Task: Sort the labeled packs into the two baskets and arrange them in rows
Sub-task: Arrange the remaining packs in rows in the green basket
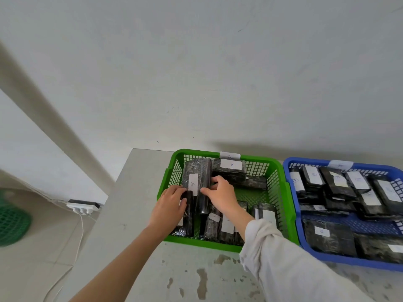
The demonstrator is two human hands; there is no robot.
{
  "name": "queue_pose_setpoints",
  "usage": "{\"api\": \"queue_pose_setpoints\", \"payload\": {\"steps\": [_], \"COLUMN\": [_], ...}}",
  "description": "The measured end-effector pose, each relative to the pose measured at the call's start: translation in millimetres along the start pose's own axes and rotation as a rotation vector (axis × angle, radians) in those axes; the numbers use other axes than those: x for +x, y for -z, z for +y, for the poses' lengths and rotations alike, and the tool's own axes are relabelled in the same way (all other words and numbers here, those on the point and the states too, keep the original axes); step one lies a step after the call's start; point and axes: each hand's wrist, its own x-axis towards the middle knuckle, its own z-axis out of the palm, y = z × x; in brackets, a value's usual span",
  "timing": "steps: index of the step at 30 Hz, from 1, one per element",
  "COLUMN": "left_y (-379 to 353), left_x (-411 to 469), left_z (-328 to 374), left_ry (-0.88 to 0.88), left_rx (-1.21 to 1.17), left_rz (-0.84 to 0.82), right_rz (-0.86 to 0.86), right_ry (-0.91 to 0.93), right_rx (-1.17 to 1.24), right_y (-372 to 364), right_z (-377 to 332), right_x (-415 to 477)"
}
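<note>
— What's nearest you?

— The stained surface (192,277), then the green basket (281,192) at frame centre, A packs (214,223) lying along its near wall.

— And your hands?

— My left hand (171,205) curls round a dark pack at the basket's left side; my right hand (220,195) pinches the upright A-labeled pack (197,182), fingers half closed. I'd say I'm squaring it into a row.

— Further back?

— Another A pack (230,168) against the far wall. B packs (314,175) fill the blue basket (294,205), right of frame.
</note>
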Motion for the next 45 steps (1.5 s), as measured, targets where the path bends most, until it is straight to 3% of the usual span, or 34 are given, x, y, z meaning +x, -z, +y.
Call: {"api": "queue_pose_setpoints", "payload": {"steps": [8,15,23,30,39,42,45], "left_y": [-3.1,-24.8,-43.4,-21.9,30.9,26.8,8.0], "left_x": [25.4,65.8,85.2,87.3,59.6,45.5,31.5], "left_z": [4.1,14.5,32.1,33.7,33.0,41.8,57.1], "left_ry": [0.1,0.32,0.492,0.39,0.337,0.34,0.346], "left_rx": [0.044,-0.088,-0.074,-0.453,-0.644,-0.691,-0.767], "left_rz": [-0.147,-0.221,-0.16,0.022,0.477,0.328,-0.047], "right_rz": [0.304,0.369,0.369,0.394,0.438,0.471,0.521], "right_ry": [0.164,0.089,0.012,0.019,-0.044,-0.045,-0.04], "right_rx": [0.171,0.349,0.48,0.576,0.688,0.696,0.694], "right_y": [59.2,114.7,123.4,122.6,111.1,112.9,119.9], "right_z": [-4.9,18.5,33.4,27.8,18.0,17.1,19.4], "right_x": [-3.2,-13.8,-20.8,-20.3,-21.6,-25.2,-29.0]}}
